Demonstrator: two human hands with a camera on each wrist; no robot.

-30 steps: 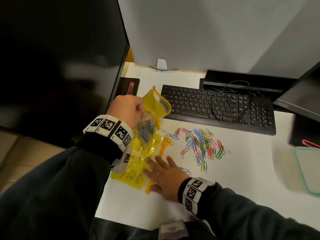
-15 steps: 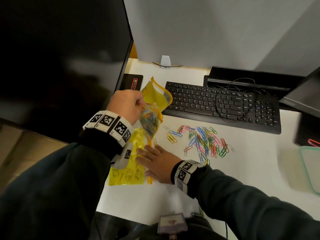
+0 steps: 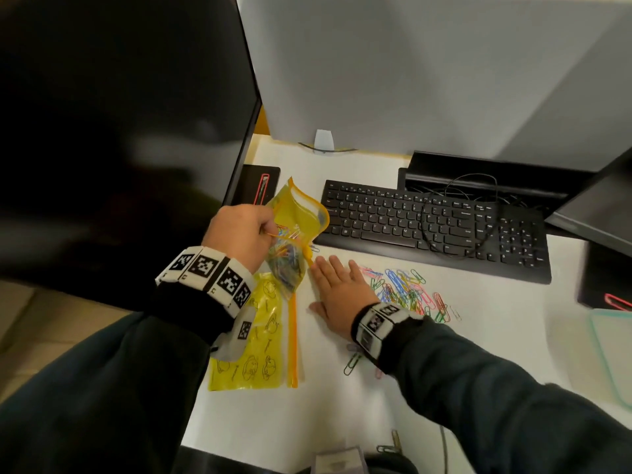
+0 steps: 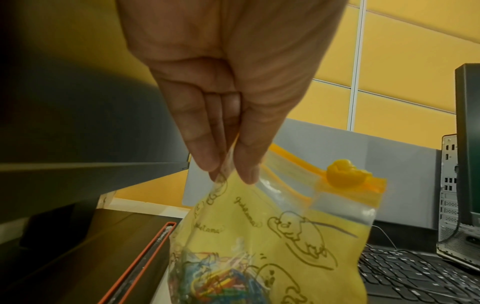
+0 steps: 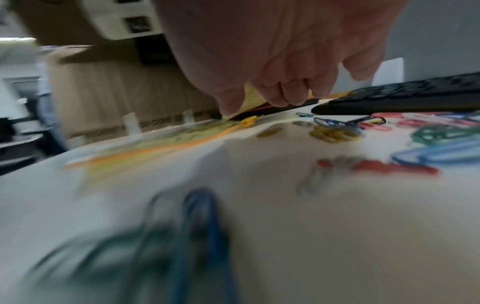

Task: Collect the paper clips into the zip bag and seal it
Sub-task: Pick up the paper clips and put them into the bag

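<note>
My left hand (image 3: 265,230) holds a yellow zip bag (image 3: 301,213) up off the white desk (image 3: 496,319). In the left wrist view the thumb and fingers (image 4: 205,156) pinch the bag (image 4: 259,226) at its edge. Its orange slider (image 4: 342,174) sits at the top corner, and coloured paper clips (image 4: 221,286) fill the bottom. My right hand (image 3: 337,285) lies flat on the desk with straight fingers, just left of a loose pile of paper clips (image 3: 407,289). A few stray clips (image 3: 352,364) lie beside my right wrist.
A second yellow bag (image 3: 253,340) with an orange zip strip lies flat at the desk's left. A black keyboard (image 3: 427,224) with a looped cable stands behind the clips. A large dark monitor (image 3: 119,131) is at left, a teal-rimmed tray (image 3: 608,354) at right.
My right hand has slid off the flat bag, forward and to the right, up to the clip pile. The left hand keeps the bag raised.
</note>
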